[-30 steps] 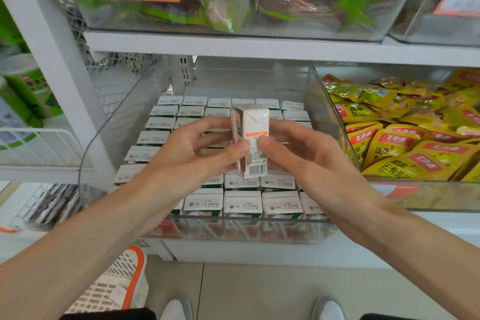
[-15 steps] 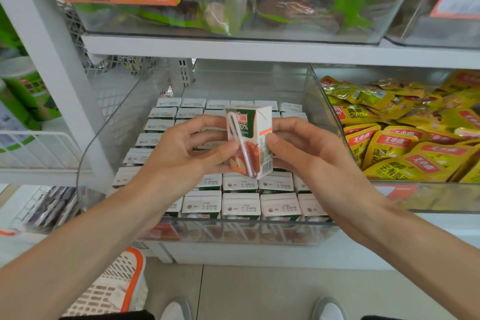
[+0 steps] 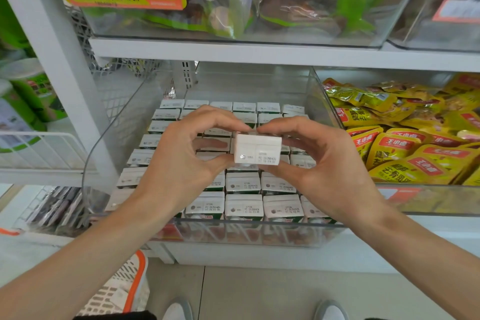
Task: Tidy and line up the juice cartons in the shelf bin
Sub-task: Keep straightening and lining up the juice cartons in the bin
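— Where's the juice carton (image 3: 257, 149)?
— Frame centre, white top facing you, above the packed cartons (image 3: 242, 206) in the clear shelf bin (image 3: 233, 235).
— And your hands?
— Left hand (image 3: 179, 161) and right hand (image 3: 327, 171) both pinch it, thumbs seemingly underneath.

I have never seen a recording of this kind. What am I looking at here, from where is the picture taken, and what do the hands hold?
No machine appears here: these are a person's two bare hands. The camera sits on the person's head and looks forward and down, so the arms enter from below. The left hand and the right hand together hold a single carton over a clear shelf bin filled with rows of juice cartons. A neighbouring bin on the right holds yellow snack packets.
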`<state>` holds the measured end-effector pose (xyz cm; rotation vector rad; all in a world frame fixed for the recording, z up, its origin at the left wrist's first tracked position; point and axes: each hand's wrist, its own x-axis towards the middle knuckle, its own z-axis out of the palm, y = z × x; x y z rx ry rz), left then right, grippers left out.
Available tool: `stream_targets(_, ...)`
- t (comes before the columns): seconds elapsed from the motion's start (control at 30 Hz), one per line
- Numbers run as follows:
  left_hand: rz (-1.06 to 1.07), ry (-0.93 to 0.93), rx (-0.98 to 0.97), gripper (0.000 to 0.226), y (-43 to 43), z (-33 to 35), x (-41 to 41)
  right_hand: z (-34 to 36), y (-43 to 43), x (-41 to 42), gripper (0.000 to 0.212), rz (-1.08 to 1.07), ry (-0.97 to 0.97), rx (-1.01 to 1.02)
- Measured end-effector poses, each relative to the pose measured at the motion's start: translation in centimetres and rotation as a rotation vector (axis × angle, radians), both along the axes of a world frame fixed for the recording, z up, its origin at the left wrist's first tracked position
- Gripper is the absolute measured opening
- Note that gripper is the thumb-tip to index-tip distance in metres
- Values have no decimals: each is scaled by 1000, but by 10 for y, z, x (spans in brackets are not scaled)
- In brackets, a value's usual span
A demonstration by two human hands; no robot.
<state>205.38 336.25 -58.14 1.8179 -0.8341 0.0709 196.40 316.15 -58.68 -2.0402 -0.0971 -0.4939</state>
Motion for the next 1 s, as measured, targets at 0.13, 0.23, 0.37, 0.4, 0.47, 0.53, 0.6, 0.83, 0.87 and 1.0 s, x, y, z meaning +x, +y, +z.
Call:
stream_targets(0.13,0,2,13,42,1,0,1,1,1,-1,41,-6,12,14)
stream_targets(0.23,-1,23,16,41,0,-1,1,3,2,-1,41,4,43,49)
stream_targets(0.37,-28,96,-7,54,-1,0,1,8,1,0,49,8,112,278)
stream_targets(0.4,-49,117,-29,58,-1,0,1,9,2,0,51,-14,157,354)
stream_targets(0.47,-96,166,-57,55,-2,-1,0,11,3,1,48,-47,255,474)
stream_targets(0.53,-128,172,-44,46,-2,-3,-1,13,4,4,34,-80,337,576)
stream_targets(0.6,-134,160,-8,41,-3,-5,0,15,5,7,25,-95,410,649)
stream_targets(0.83,-134,223,-24,38,-6,-8,-1,14,10,9,37,-40,564,761)
stream_targets(0.87,-133,227,-23,38,-6,-7,0,14,11,9,36,-35,561,759)
stream_targets(1.0,-167,280,-22,38,-3,-6,1,12,10,6,24,-43,483,684)
